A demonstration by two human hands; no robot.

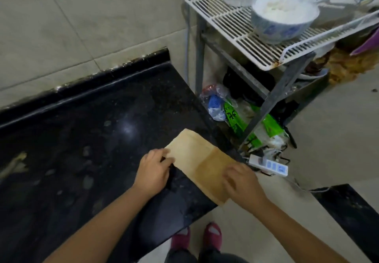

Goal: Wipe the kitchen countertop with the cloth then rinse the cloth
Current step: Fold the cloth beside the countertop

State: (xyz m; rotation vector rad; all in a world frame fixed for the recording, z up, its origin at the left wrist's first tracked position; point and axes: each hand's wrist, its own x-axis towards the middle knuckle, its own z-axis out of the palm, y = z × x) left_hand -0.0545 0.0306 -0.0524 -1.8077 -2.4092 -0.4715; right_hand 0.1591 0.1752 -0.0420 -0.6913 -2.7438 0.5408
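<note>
I have both hands on the cloth (196,160), a tan folded rectangle lying at the right end of the black countertop (92,139), with its near corner hanging just past the front edge. My left hand (152,171) grips the cloth's left edge, fingers curled over it and the thumb tucked against the fold. My right hand (241,180) lies over the cloth's right side; that hand is blurred, so I think its fingers are pressing flat rather than pinching, but I cannot tell for sure.

I judge the step in hand to be squaring the cloth up before the wipe proper. To do it well I would keep the 2 layers aligned and flat, so the whole face meets the stone. The counter shows pale smears and dull patches toward the left and middle, so I would sweep from the back wall toward the front edge in overlapping passes, working right to left.

The wire rack (235,22) stands close beside the counter's end with a bowl (283,20) on top, and a power strip (270,165) lies on the floor below, so I would keep drips off that side
</note>
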